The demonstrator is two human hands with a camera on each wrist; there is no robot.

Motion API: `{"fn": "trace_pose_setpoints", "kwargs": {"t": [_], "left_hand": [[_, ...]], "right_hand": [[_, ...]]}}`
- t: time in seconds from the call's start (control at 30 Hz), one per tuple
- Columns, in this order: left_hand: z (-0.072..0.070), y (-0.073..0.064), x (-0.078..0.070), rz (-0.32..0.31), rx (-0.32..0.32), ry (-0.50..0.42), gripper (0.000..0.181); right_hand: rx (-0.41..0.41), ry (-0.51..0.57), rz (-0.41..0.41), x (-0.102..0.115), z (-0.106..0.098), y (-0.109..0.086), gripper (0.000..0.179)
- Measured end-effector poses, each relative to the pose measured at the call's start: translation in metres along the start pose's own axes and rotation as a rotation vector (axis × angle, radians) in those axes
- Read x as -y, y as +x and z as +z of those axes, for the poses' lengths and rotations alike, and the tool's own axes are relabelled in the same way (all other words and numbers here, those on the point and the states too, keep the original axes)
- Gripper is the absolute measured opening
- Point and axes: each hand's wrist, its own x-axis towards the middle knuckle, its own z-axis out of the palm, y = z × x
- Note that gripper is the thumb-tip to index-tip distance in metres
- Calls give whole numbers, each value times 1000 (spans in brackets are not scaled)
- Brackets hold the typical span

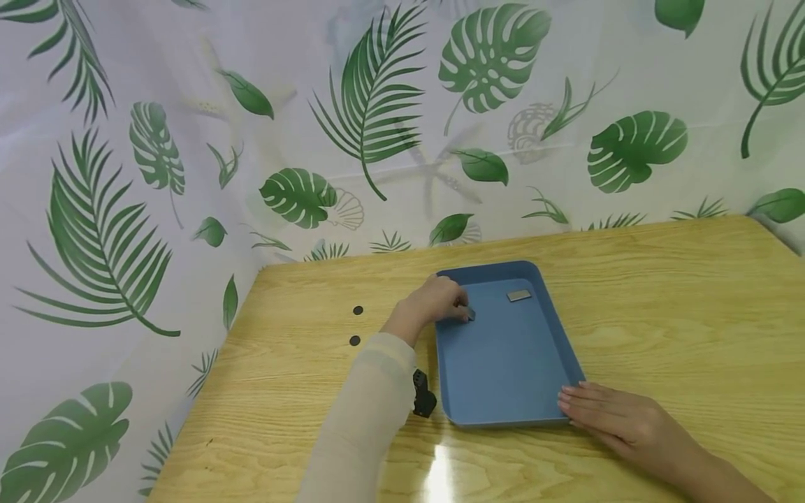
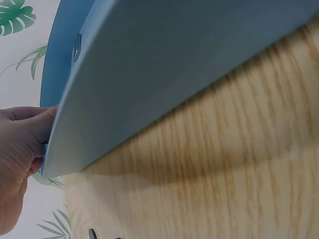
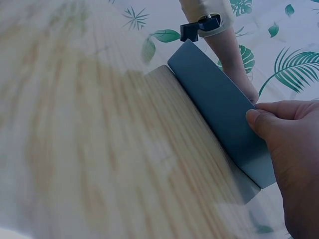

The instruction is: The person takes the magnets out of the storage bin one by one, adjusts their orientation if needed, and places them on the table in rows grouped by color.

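Observation:
A shallow blue tray (image 1: 503,370) rests on the wooden table. Inside its far left corner my left hand (image 1: 440,300) pinches a small grey piece (image 1: 471,315), low over the tray floor. From the left wrist, the tray wall covers the fingertips of that hand (image 2: 22,149) and the piece. To its right, a small flat grey rectangular piece (image 1: 518,295) lies on the tray floor. My right hand (image 1: 622,419) holds the tray's near right corner, thumb against the outer wall and fingers over the rim, as the right wrist view shows.
Two small black discs, one farther (image 1: 358,310) and one nearer (image 1: 355,341), lie on the wooden table (image 1: 295,391) left of the tray. A black wrist camera (image 1: 423,397) sits on the left sleeve. Behind the table hangs a leaf-patterned white cloth (image 1: 402,126).

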Motion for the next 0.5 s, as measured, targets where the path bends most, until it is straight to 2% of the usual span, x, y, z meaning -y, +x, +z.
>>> {"fn": "trace_pose_setpoints", "kwargs": {"t": [0.1,0.3,0.4,0.5], "left_hand": [[1,-2,3,0,-29,-57,29],[-5,-9,7,-11,-128,-201,31],[-9,-14,8,5,-167,-252,30],[-12,-19,9,46,-191,-260,29]], "right_hand": [[-3,6,-4,0,0,-1,28],[3,9,-2,-1,0,-1,28],[2,7,0,-1,0,-2,28],[-1,1,0,-1,0,-3,28]]}}
